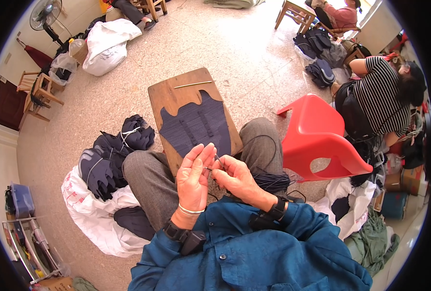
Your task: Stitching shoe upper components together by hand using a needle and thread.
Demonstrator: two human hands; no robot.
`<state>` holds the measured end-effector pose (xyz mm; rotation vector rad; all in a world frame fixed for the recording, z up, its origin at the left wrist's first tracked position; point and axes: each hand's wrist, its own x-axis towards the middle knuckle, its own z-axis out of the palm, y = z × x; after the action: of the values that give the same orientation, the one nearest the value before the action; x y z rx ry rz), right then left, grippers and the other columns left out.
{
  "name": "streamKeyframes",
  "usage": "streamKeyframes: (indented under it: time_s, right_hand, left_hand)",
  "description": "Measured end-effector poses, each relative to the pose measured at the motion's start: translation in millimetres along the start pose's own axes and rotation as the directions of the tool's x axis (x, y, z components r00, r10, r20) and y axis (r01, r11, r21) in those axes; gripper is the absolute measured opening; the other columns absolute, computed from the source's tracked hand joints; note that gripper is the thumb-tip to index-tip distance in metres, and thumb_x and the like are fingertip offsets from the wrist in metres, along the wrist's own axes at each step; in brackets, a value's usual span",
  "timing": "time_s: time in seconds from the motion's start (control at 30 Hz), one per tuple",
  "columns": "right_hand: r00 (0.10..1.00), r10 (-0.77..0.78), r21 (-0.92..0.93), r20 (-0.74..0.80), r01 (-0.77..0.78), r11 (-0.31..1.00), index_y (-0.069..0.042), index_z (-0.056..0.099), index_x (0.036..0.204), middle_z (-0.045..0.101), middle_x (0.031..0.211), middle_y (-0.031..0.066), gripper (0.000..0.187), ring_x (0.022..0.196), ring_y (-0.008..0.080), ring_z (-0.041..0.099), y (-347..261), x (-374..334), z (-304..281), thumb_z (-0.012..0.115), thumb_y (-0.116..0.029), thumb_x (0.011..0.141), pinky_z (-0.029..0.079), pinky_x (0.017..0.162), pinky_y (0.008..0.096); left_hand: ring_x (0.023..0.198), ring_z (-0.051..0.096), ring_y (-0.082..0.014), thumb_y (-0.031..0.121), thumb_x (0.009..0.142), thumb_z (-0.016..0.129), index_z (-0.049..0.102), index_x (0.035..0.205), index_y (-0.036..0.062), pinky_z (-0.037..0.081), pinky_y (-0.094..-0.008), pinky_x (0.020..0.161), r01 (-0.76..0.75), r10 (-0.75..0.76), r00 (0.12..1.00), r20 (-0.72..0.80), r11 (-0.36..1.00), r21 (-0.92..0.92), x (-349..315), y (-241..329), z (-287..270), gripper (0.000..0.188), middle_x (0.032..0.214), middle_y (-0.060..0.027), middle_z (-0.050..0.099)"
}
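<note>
My left hand point(194, 169) is raised over my lap, its fingers pressed together and the thumb against them. Close beside it, my right hand point(235, 180) pinches a thin dark cord point(218, 158); a short end of it crosses to the left hand's fingertips. Just beyond the hands, a dark navy shoe-upper-like piece point(196, 123) lies flat on a wooden board point(176, 87). It has a scalloped far edge and two rows of slots or raised strips. A thin pale rod point(192, 84) rests at the board's far end.
A bundle of dark cord point(272, 182) sits by my right thigh. Tied stacks of dark pieces point(101, 167) and a white sack point(87, 213) lie left. A red plastic chair point(317, 131) stands right, near a person in stripes point(378, 97). A fan point(45, 17) stands far left.
</note>
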<state>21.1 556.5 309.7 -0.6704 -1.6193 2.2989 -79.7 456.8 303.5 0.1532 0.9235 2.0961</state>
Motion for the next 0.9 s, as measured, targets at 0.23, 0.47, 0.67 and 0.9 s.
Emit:
streamKeyframes:
  time_s: [0.23,0.47,0.67,0.9]
  right_hand:
    - [0.999,0.039,-0.047,0.008,-0.038,0.998,-0.004,0.058,0.097,0.057,0.080,-0.0035,0.009,0.067,0.0025,0.054,3.3,1.0,-2.3,0.061,-0.012,0.100,0.044,0.058,0.0189]
    - [0.998,-0.047,-0.080,0.031,0.049,0.996,-0.003,0.059,0.096,0.058,0.081,-0.0031,0.011,0.068,0.0024,0.054,3.6,4.1,-0.2,0.061,-0.012,0.101,0.045,0.058,0.0189]
    - [1.000,-0.009,-0.044,0.021,0.010,0.999,-0.002,0.060,0.100,0.061,0.084,-0.0015,0.009,0.067,0.0030,0.055,2.1,2.9,-1.5,0.061,-0.011,0.101,0.045,0.059,0.0184]
    - [1.000,-0.007,-0.020,-0.015,0.007,1.000,-0.003,0.060,0.104,0.062,0.083,-0.0014,0.010,0.066,0.0024,0.055,5.4,2.2,-0.8,0.061,-0.012,0.102,0.044,0.058,0.0177]
  left_hand:
    - [0.128,0.057,-0.0299,0.009,0.106,0.048,0.048,0.136,-0.0040,0.046,-0.0384,0.111,0.025,-0.025,1.000,0.000,1.000,-0.006,-0.5,0.4,0.1,0.033,0.138,-0.0234,0.058]
    - [0.129,0.057,-0.0314,0.010,0.106,0.049,0.049,0.136,-0.0047,0.047,-0.0414,0.110,0.036,-0.036,0.999,0.012,0.998,0.051,-1.7,-1.5,-0.7,0.034,0.138,-0.0239,0.058]
    - [0.126,0.059,-0.0296,0.012,0.106,0.051,0.051,0.134,-0.0019,0.048,-0.0405,0.108,0.040,-0.040,0.999,0.011,0.999,0.000,-4.6,1.6,5.0,0.032,0.136,-0.0222,0.059]
    - [0.110,0.067,-0.0248,0.015,0.103,0.059,0.064,0.113,0.0007,0.055,-0.0387,0.097,0.017,-0.009,0.995,-0.096,0.997,0.077,-11.5,-7.5,-17.6,0.018,0.120,-0.0162,0.068]
